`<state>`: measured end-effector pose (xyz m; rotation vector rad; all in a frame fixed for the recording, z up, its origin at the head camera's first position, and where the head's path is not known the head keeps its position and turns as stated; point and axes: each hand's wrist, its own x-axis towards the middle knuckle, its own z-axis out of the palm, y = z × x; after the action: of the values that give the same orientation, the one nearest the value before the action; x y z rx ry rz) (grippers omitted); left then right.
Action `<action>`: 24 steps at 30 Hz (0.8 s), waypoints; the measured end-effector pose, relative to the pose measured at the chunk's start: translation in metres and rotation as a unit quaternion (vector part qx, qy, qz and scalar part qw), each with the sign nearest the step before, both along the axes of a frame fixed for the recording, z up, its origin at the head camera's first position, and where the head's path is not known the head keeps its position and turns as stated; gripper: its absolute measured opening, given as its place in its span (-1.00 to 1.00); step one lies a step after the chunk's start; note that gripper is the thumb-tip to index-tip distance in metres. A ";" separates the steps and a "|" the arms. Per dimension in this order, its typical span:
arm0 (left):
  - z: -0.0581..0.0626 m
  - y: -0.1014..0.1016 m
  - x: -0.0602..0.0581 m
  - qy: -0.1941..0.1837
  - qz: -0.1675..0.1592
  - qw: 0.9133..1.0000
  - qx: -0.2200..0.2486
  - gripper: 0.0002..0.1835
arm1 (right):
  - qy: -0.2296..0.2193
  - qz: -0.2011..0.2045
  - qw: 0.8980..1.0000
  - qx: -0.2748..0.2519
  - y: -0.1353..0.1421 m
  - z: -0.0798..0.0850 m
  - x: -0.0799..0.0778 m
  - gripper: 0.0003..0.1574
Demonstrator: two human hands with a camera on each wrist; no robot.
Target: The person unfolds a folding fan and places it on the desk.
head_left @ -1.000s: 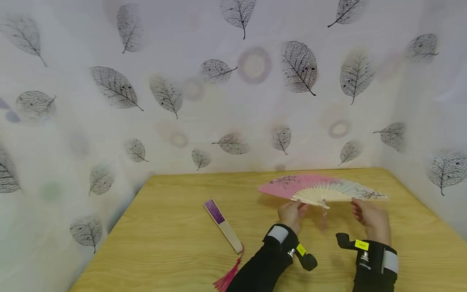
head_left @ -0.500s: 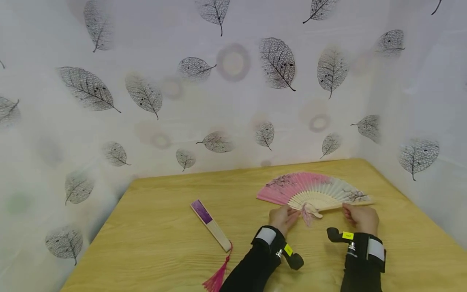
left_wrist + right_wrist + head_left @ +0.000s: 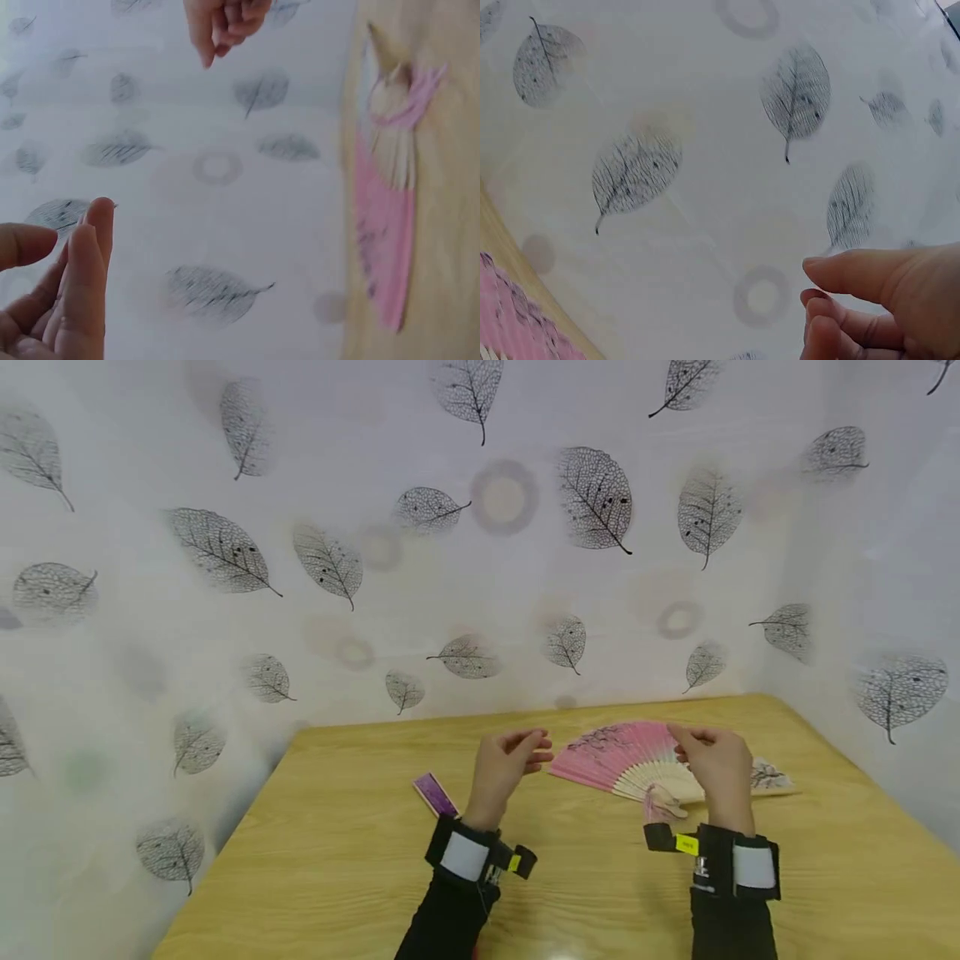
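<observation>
A spread folding fan, pink turning to white with printed blossom branches, lies on the right of the table. Its pale ribs and pink tassel point toward me. My right hand is raised in front of the fan's right half and hides part of it. My left hand is up in the air left of the fan, apart from it. Loosely bent fingers with nothing between them show on the left hand in the left wrist view, and likewise on the right hand in its own wrist view.
A folded fan with a purple end lies left of the open one, mostly hidden behind my left forearm. The wooden table meets a white leaf-print backdrop at the back and sides.
Both hands have let go of the spread fan and risen off it. The left hand has moved left, over the folded fan. The spread fan now lies on the table.
</observation>
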<state>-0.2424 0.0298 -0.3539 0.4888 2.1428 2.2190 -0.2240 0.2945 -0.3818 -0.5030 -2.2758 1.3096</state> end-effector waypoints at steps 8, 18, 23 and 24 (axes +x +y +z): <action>0.025 -0.086 0.004 0.117 0.128 0.969 -0.174 -0.63 | -0.020 0.215 0.961 0.174 -0.141 0.016 0.001 -0.58; 0.038 -0.145 0.005 0.103 0.218 0.929 -0.281 -0.65 | -0.113 0.323 0.887 0.309 -0.236 -0.035 0.007 -0.53; 0.032 -0.152 0.004 0.078 0.203 0.916 -0.337 -0.63 | -0.126 0.330 0.872 0.338 -0.243 -0.051 0.007 -0.55; 0.031 -0.152 0.004 0.078 0.197 0.916 -0.340 -0.63 | -0.128 0.338 0.869 0.336 -0.244 -0.053 0.007 -0.57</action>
<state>-0.2379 -0.1225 -0.3228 0.2090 3.0994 1.3984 -0.2175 0.0503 -0.4350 0.4347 -3.0615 0.6011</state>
